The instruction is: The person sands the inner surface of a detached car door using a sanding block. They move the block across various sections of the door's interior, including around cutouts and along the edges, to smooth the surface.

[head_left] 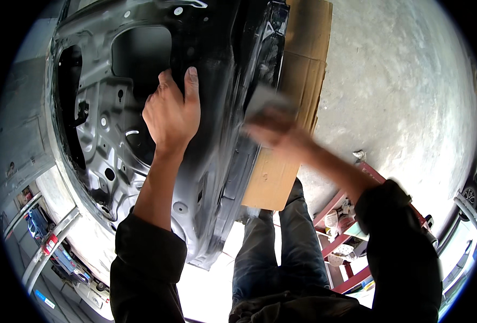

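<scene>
A black car door (217, 107) lies before me with its inner side up, full of cut-outs and holes. My left hand (172, 116) rests on it beside a large opening. Its thumb lies along the metal, and its fingers curl down at the opening's edge, their tips hidden. My right hand (273, 126), smeared by motion, is closed on a grey rectangular pad (268, 99) at the door's right edge. The pad's exact kind is too blurred to tell. That edge (268, 51) looks scuffed and glossy in places.
Brown cardboard (273, 183) lies under and along the door's right side. A red metal rack (338, 247) with assorted items stands near my right leg. Concrete floor (389, 81) spreads to the right. A silver metal rail (50, 245) and a car part are at lower left.
</scene>
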A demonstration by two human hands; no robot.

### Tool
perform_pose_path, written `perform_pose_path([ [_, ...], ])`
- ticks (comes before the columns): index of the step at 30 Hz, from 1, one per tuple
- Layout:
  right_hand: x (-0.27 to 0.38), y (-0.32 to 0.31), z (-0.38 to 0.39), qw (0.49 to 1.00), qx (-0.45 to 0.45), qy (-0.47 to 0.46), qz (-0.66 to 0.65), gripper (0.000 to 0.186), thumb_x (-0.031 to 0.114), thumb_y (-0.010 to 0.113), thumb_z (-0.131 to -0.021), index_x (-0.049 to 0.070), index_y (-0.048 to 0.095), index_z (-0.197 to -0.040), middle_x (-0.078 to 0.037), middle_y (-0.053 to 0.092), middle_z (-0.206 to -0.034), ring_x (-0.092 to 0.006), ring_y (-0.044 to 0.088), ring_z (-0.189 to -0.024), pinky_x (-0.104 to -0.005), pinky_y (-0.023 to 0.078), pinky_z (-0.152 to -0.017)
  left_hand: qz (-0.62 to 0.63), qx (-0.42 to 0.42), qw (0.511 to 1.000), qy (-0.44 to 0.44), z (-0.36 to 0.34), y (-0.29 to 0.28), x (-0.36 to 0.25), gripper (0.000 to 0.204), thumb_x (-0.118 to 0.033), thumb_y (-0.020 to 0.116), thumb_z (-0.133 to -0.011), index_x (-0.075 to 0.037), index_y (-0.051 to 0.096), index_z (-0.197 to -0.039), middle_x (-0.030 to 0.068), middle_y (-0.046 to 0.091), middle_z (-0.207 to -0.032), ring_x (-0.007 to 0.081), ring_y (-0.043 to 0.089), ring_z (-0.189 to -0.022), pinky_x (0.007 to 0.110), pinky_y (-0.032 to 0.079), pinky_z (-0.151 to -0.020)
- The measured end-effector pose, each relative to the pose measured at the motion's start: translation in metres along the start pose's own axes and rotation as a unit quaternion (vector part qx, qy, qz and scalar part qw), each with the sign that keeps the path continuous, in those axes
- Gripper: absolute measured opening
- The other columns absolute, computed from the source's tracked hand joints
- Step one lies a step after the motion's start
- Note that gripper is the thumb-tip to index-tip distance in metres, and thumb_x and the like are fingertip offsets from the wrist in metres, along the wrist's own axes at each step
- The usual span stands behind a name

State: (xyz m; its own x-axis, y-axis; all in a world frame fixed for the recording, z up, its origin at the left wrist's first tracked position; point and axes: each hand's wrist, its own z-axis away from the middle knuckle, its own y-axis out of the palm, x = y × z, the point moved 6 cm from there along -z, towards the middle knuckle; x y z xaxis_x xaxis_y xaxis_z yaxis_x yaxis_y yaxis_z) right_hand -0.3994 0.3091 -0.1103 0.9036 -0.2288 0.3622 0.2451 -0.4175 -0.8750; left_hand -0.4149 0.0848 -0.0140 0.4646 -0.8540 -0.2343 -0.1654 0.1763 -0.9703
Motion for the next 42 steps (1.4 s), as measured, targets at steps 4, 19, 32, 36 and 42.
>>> perform_pose_path([
  [4,-0.114,-0.045,-0.047,0.951,0.055,-0.020,0.305,0.048,0.005,0.070,-0.086,0.017,0.069,-0.132,0.002,0.060,-0.146,-0.0124,0.053,-0.137,-0.0405,0.039,-0.119,0.000,-0.005,1.000,0.013,-0.002,-0.002,-0.003,0.059,-0.050,0.050,-0.103,0.007,0.062,-0.113,0.0256,0.072,-0.084,0.0454,0.070,-0.083,0.051,0.055,-0.076],
  [19,-0.099,-0.060,-0.056,0.978,0.026,0.007,0.208,0.042,0.007,0.065,-0.088,0.013,0.068,-0.130,0.000,0.066,-0.139,-0.0163,0.054,-0.137,-0.0391,0.042,-0.118,-0.001,0.014,1.000,-0.004,-0.005,-0.007,-0.003,0.058,-0.050,0.048,-0.103,0.006,0.061,-0.110,0.0252,0.071,-0.079,0.0449,0.071,-0.081,0.051,0.055,-0.077],
  [32,0.033,-0.044,0.046,0.902,-0.081,0.271,-0.326,0.029,0.005,0.070,-0.090,0.007,0.066,-0.119,-0.015,0.075,-0.107,-0.0257,0.075,-0.092,-0.0349,0.062,-0.076,-0.017,0.002,1.000,-0.007,-0.002,-0.003,-0.002,0.059,-0.050,0.050,-0.103,0.006,0.061,-0.115,0.0248,0.073,-0.085,0.0440,0.071,-0.083,0.051,0.055,-0.077],
  [36,-0.060,-0.058,0.005,0.835,-0.073,0.442,-0.318,0.042,0.022,0.080,-0.086,0.003,0.062,-0.119,-0.021,0.071,-0.102,-0.0341,0.072,-0.095,-0.0414,0.056,-0.084,-0.016,0.005,1.000,-0.003,-0.002,0.001,-0.002,0.058,-0.050,0.050,-0.103,0.005,0.061,-0.116,0.0247,0.073,-0.086,0.0444,0.071,-0.084,0.051,0.055,-0.078],
  [42,-0.054,-0.051,-0.008,0.914,-0.149,0.372,-0.068,0.071,0.021,0.087,-0.076,0.007,0.053,-0.137,-0.018,0.054,-0.144,-0.0377,0.057,-0.124,-0.0443,0.050,-0.101,-0.009,0.014,1.000,-0.013,-0.004,0.003,-0.003,0.061,-0.052,0.048,-0.103,0.006,0.062,-0.114,0.0257,0.072,-0.083,0.0450,0.071,-0.083,0.051,0.056,-0.078],
])
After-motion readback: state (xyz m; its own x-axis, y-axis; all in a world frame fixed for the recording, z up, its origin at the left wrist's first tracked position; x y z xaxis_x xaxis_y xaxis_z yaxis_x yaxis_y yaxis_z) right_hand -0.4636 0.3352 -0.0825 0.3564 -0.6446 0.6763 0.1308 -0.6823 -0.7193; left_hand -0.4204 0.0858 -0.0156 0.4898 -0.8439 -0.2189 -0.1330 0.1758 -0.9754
